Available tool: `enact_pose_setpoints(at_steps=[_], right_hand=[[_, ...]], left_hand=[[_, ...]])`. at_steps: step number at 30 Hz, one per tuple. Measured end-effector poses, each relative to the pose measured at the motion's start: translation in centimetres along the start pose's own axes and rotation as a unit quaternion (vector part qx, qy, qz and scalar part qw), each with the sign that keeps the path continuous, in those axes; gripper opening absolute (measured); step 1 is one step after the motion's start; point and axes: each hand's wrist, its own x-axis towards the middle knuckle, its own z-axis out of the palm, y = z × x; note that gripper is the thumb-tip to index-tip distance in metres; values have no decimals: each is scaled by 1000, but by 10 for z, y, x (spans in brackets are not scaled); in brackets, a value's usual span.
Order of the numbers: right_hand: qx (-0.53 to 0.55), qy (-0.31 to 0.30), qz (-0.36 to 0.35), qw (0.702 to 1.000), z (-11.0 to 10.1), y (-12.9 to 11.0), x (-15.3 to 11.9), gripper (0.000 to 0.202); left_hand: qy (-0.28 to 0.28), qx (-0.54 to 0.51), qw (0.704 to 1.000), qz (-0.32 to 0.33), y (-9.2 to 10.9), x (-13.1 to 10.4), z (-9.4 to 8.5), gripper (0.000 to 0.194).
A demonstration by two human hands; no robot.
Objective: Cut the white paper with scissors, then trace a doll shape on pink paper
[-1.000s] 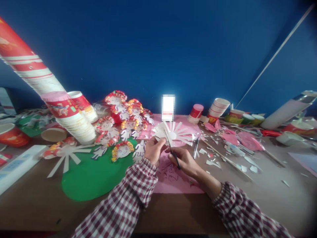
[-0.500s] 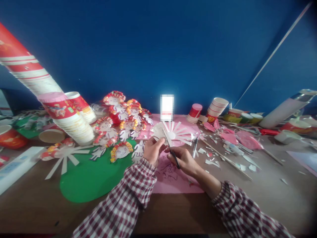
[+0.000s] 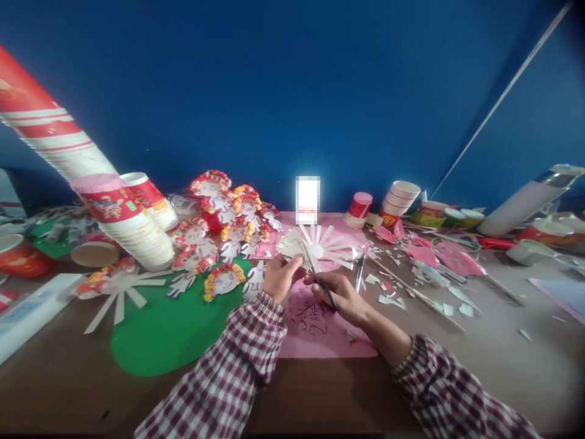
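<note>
While the left hand (image 3: 280, 275) grips: its fingers are clamped on a white paper piece (image 3: 290, 244) above the pink sheet (image 3: 326, 341).
Right hand (image 3: 342, 296): fingers wrapped round the scissors (image 3: 313, 266), blades against that paper.
Fringed white paper (image 3: 338, 238): beside the blades; whether joined to the held piece, I cannot tell.
Pen (image 3: 360, 272): on the desk (image 3: 315, 399), near the right hand.
</note>
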Motion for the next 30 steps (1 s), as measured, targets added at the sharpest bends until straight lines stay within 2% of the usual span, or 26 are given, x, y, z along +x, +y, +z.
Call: enact_pose_setpoints(at_steps=[5,13,30], right_hand=[[11,-8,3,1000,-1,0,0,43],[-3,5,8,1000,0,1,2,43],[-44,23,5,999,3,-3,2,40]], left_hand=[[14,0,1000,-2,-5,-1,0,21],[10,48,998,32,-11,1,-3,24],[29,49,998,29,-6,0,-1,25]])
